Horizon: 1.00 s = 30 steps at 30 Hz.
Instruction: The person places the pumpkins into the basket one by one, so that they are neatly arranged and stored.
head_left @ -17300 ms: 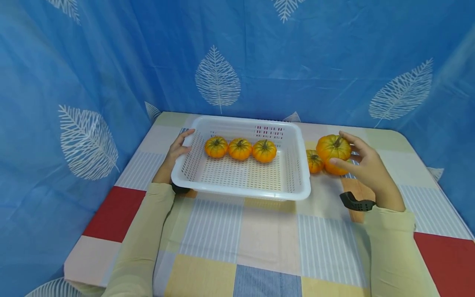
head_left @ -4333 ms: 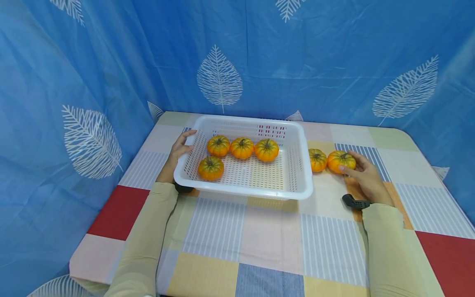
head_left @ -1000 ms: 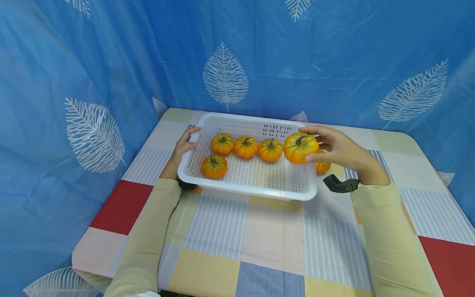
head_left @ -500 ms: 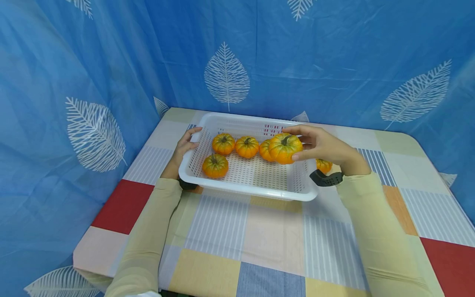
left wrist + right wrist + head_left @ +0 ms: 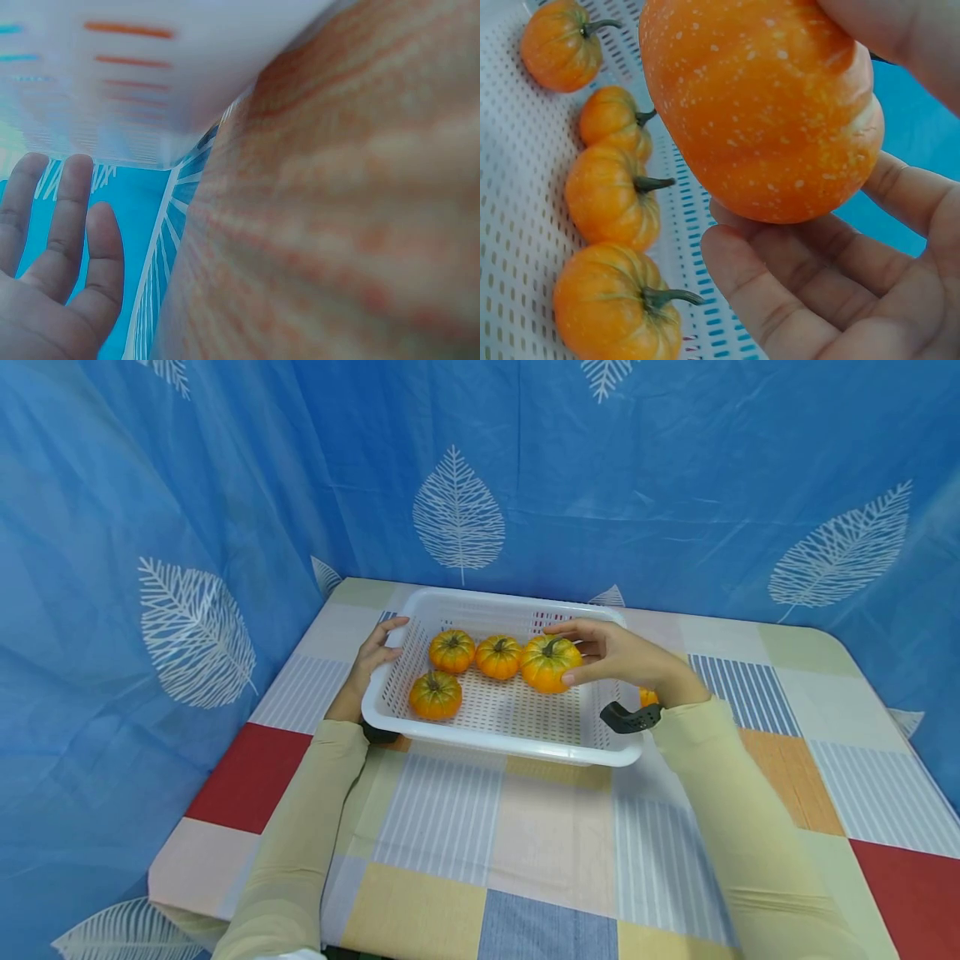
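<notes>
My right hand (image 5: 626, 658) grips a small orange pumpkin (image 5: 551, 664) above the white perforated basket (image 5: 495, 745). In the right wrist view its thumb and fingers lie round the held pumpkin (image 5: 757, 112), whose smooth side faces the camera. Several more pumpkins sit below it, three in a row along the far side, with the row's nearest pumpkin (image 5: 619, 304) mostly hidden behind the held one in the head view. One pumpkin (image 5: 435, 696) stands at the front left. My left hand (image 5: 362, 672) rests thumb and fingertips against the basket's left rim, its fingers (image 5: 71, 202) fairly straight.
Past the basket's right end, another pumpkin (image 5: 648, 697) lies on the checked tablecloth (image 5: 555, 843), mostly covered by my right wrist. A blue curtain (image 5: 555, 485) with white leaf prints hangs behind and at both sides of the table.
Since the oldest frame, a pumpkin has come into the basket's front left. My right hand has since taken another from the tablecloth and carried it left over the basket. The left hand stays.
</notes>
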Tool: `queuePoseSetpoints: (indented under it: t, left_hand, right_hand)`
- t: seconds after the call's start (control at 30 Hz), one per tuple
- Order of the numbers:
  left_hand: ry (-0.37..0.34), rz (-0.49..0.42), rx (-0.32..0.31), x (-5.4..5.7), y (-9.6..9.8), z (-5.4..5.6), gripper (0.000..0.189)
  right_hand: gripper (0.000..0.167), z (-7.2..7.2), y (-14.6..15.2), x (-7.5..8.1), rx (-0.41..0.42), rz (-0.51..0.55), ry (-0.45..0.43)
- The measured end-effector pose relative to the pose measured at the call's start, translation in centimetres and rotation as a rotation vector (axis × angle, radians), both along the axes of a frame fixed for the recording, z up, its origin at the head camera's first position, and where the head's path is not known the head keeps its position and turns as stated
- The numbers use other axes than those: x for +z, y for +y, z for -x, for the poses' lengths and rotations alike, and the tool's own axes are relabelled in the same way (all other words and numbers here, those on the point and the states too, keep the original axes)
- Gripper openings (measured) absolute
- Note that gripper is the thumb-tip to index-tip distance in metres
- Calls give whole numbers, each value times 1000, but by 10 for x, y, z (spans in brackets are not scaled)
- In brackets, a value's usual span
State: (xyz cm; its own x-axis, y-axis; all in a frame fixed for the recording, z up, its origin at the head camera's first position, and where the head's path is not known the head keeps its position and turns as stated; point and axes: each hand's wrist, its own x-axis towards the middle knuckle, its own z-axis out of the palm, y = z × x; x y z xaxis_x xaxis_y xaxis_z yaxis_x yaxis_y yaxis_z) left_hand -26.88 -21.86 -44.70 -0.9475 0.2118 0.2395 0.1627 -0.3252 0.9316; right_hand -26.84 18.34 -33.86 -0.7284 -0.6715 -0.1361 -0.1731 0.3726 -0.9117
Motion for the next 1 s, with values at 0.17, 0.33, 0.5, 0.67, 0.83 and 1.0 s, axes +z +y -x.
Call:
queuePoseSetpoints:
  t: [0.17, 0.33, 0.5, 0.67, 0.83, 1.0]
  left_hand:
    - [-1, -4, -4, 0, -1, -1, 54]
    - [-10, 2, -1, 2, 0, 0, 55]
    - [-22, 9, -3, 3, 0, -1, 54]
    - [-19, -5, -14, 3, 1, -2, 53]
    - [-20, -9, -5, 4, 1, -3, 53]
    - [-36, 7, 9, 4, 1, -3, 54]
  right_hand:
    - [72, 7, -10, -2, 26, -29, 15]
    - [74, 12, -20, -3, 28, -58, 3]
    - [75, 18, -29, -4, 28, -101, -2]
    - [72, 23, -36, -5, 44, -132, 20]
    - [70, 27, -43, -9, 58, -141, 29]
    - [72, 28, -48, -13, 68, -174, 30]
